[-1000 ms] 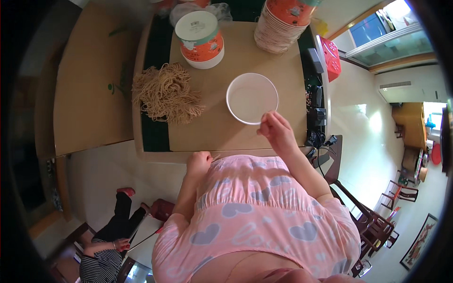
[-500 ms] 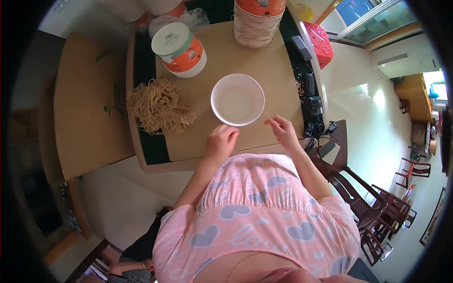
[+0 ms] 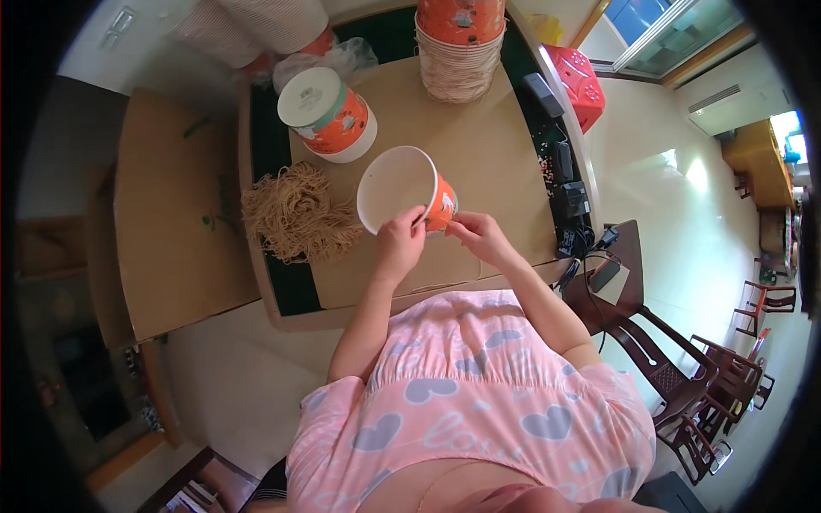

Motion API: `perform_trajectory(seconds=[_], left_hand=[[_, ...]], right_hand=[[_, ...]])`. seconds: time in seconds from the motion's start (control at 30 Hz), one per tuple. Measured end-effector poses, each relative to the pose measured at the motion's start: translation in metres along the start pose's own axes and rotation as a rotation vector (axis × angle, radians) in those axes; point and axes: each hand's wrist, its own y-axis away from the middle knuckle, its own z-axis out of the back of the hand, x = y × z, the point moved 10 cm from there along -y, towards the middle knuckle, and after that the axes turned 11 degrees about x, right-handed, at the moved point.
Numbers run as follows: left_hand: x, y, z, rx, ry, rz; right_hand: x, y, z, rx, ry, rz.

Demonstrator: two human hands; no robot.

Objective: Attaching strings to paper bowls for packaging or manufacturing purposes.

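Note:
A white-lined paper bucket (image 3: 398,190) with an orange printed outside is tilted, its mouth facing left. My left hand (image 3: 402,244) is closed on its near rim, thumb over the edge. Against the bucket's orange side, my right hand (image 3: 481,236) pinches what looks like a thin tan string; its fingertips touch or nearly touch the wall. A strand of string (image 3: 453,285) lies on the cardboard sheet (image 3: 513,184) below my hands. To the left is a loose pile of tan strings (image 3: 299,214).
Behind the pile stands an upside-down orange bucket (image 3: 329,115). A tall stack of buckets (image 3: 462,60) is at the back, with more white stacks (image 3: 274,30) at the far left. Black adapters and cables (image 3: 571,201) line the right edge. A large cardboard box (image 3: 180,231) stands left of the table.
The bucket has gone from upright to tilted left, and my left hand now grips its rim. My right hand has moved left to the bucket's side. The whole view has shifted slightly.

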Motion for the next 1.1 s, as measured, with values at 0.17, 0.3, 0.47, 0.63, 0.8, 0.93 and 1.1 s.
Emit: perform_trajectory(seconds=[0.17,0.3,0.47,0.63,0.8,0.93,1.1], left_hand=[[0.013,0.015,0.028,-0.085,0.021,0.034],[0.011,0.018,0.021,-0.040,0.035,0.027],[0.008,0.017,0.013,-0.006,0.090,0.031],[0.015,0.014,0.014,-0.040,0.113,0.017],[0.011,0.012,0.013,-0.012,0.111,-0.005],[0.009,0.016,0.010,0.013,0.126,0.022],[0.021,0.022,0.018,-0.027,0.151,0.023]], right_hand=[[-0.092,-0.004,-0.028,0.227,-0.348,-0.254],[-0.142,0.002,0.058,-0.434,-0.664,-0.151],[-0.143,0.014,0.126,-0.659,-0.664,0.022],[-0.091,-0.004,0.029,-0.102,-0.133,-0.054],[-0.146,-0.033,0.036,-0.160,-0.149,-0.310],[-0.106,-0.007,0.179,-0.906,-0.049,0.179],[0.042,0.045,0.196,-0.846,0.383,0.274]])
